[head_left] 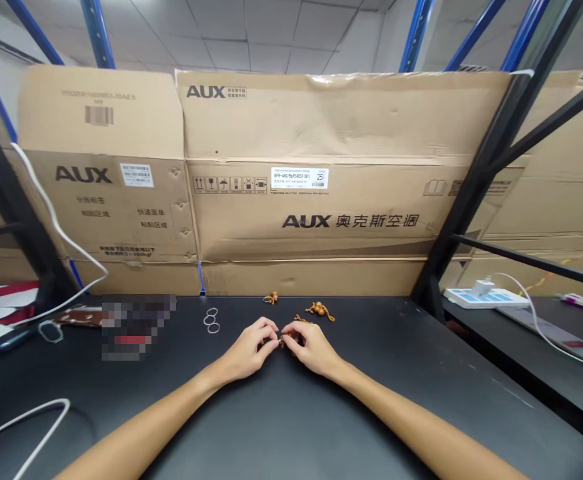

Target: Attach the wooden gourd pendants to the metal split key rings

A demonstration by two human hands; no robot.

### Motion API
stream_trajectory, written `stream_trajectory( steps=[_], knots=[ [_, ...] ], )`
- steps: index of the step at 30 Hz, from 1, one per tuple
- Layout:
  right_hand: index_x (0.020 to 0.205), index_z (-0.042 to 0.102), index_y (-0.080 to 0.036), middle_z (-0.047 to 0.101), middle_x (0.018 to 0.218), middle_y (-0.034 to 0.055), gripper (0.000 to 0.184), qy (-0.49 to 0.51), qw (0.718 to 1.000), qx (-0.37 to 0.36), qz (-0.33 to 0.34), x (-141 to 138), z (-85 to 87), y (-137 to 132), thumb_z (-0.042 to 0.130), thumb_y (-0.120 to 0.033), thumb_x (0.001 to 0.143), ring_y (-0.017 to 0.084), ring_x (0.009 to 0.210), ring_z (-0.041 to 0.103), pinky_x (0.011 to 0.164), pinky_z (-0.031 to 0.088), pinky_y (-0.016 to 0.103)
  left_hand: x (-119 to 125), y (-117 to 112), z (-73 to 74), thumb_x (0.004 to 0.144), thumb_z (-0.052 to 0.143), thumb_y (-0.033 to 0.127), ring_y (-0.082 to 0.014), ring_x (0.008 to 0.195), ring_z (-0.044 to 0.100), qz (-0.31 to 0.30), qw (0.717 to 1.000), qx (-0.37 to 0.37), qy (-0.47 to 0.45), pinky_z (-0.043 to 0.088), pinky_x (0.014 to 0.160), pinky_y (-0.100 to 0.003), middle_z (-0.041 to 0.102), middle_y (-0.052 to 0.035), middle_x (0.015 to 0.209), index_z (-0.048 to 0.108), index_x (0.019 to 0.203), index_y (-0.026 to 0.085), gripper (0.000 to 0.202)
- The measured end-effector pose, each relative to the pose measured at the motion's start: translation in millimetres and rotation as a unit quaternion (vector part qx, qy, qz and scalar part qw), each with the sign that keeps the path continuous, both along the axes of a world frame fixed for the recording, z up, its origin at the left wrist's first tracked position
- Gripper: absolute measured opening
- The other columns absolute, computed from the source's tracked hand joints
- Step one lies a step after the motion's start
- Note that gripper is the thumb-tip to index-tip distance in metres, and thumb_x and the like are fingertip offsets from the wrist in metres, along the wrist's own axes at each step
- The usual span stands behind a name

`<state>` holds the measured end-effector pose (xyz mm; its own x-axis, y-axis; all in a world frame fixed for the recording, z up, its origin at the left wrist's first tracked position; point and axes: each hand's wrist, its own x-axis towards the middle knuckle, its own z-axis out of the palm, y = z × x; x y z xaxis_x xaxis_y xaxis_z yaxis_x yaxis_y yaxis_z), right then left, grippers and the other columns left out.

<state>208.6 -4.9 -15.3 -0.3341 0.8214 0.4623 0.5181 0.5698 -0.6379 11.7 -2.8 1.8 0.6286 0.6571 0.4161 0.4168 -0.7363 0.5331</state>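
Over the middle of the black table, my left hand [252, 349] and my right hand [315, 348] meet almost fingertip to fingertip. Between the thumb and fingers of my right hand is a small brown charm [282, 341], mostly covered by them. My left thumb and forefinger pinch together at its left side, on a tiny pale thing too small to make out. Just beyond my hands lie more brown charms [320, 309] with cord loops. A brown charm with a metal ring [271, 298] rests farther back. Left of my hands are several loose metal key rings [212, 321].
Tall cardboard boxes [311, 240] form a wall behind the black table [251, 427]. At left are a blurred-out patch [139, 327], a brown packet [79, 316] and white cables [46, 413]. On the right, a power strip [484, 298] sits past a black metal post [471, 173].
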Motion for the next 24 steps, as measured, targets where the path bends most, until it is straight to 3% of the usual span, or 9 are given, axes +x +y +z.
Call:
stream_trajectory(
  steps=[4,6,10,12,14,16,18,20,24],
  knots=[
    [0.101,0.057,-0.018,0.063,0.082,0.0027,0.017,-0.013,0.998,0.063,-0.019,1,-1.5,-2,0.055,-0.024,0.085,0.014,0.068,0.056,0.064,0.045,0.025,-2,-1,-1.5,0.09,0.045,0.021,-0.0179,0.092,0.055,0.045,0.994,0.084,0.05,0.044,0.084,-0.032,0.055,-0.005,0.103,0.057,0.082,0.019,0.014],
    [0.087,0.057,-0.018,0.06,0.081,0.0036,0.007,-0.047,0.992,0.112,-0.037,1,-2.2,-4,0.056,-0.024,0.084,0.015,0.071,0.055,0.068,0.045,0.026,-2,-2,-1.3,0.088,0.048,0.022,-0.0191,0.086,0.054,0.076,0.985,0.129,0.085,0.044,0.08,-0.034,0.056,-0.0048,0.096,0.055,0.083,0.019,0.009],
    [0.059,0.049,-0.019,0.053,0.061,0.0007,0.027,-0.154,0.977,0.148,0.01,-1,-3.9,-7,0.051,-0.022,0.085,0.014,0.061,0.05,0.063,0.042,0.025,-3,-5,-1.9,0.087,0.049,0.022,-0.0182,0.074,0.054,0.071,0.97,0.176,0.152,0.042,0.071,-0.031,0.057,-0.003,0.08,0.053,0.076,0.019,0.012],
    [0.06,0.052,-0.019,0.055,0.063,0.0021,0.026,-0.186,0.971,0.15,0.034,-2,-3.2,-8,0.049,-0.021,0.086,0.015,0.063,0.052,0.062,0.043,0.025,-3,-5,-3.5,0.088,0.047,0.022,-0.0169,0.067,0.054,0.056,0.968,0.163,0.181,0.041,0.066,-0.029,0.058,-0.0015,0.072,0.053,0.074,0.019,0.016],
    [0.074,0.06,-0.018,0.061,0.077,0.0053,0.019,-0.199,0.968,0.15,0.039,-3,-1.4,-8,0.048,-0.022,0.088,0.017,0.074,0.056,0.07,0.046,0.028,-3,-4,-5.3,0.09,0.045,0.023,-0.0168,0.064,0.055,0.066,0.966,0.151,0.2,0.041,0.064,-0.028,0.059,-0.0015,0.069,0.055,0.075,0.019,0.018],
    [0.098,0.063,-0.017,0.064,0.1,0.0095,0.019,-0.205,0.967,0.146,0.037,-3,0.3,-8,0.047,-0.024,0.089,0.02,0.093,0.058,0.084,0.047,0.034,-3,-3,-6.8,0.091,0.045,0.026,-0.0198,0.076,0.059,0.096,0.961,0.161,0.204,0.044,0.072,-0.032,0.063,-0.0048,0.083,0.059,0.085,0.019,0.017],
    [0.117,0.057,-0.015,0.058,0.123,0.0128,0.031,-0.213,0.967,0.139,0.034,-3,0.5,-7,0.047,-0.027,0.091,0.023,0.113,0.052,0.098,0.041,0.039,-4,-1,-8.7,0.091,0.045,0.03,-0.0249,0.097,0.058,0.128,0.957,0.173,0.196,0.044,0.085,-0.038,0.063,-0.0094,0.107,0.059,0.102,0.018,0.022],
    [0.125,0.054,-0.013,0.052,0.133,0.0146,0.038,-0.223,0.966,0.124,0.029,-2,-0.6,-7,0.046,-0.03,0.092,0.025,0.123,0.047,0.104,0.037,0.041,-5,1,-11.3,0.092,0.045,0.034,-0.0278,0.113,0.051,0.14,0.958,0.162,0.189,0.04,0.095,-0.043,0.056,-0.0119,0.124,0.055,0.117,0.017,0.032],
    [0.124,0.057,-0.014,0.052,0.133,0.0135,0.04,-0.241,0.964,0.11,0.015,-1,-2.4,-7,0.044,-0.036,0.093,0.026,0.127,0.044,0.107,0.034,0.042,-9,5,-17.3,0.093,0.042,0.038,-0.0278,0.123,0.045,0.133,0.964,0.131,0.188,0.038,0.101,-0.045,0.052,-0.0128,0.132,0.052,0.124,0.016,0.04]
  ],
)
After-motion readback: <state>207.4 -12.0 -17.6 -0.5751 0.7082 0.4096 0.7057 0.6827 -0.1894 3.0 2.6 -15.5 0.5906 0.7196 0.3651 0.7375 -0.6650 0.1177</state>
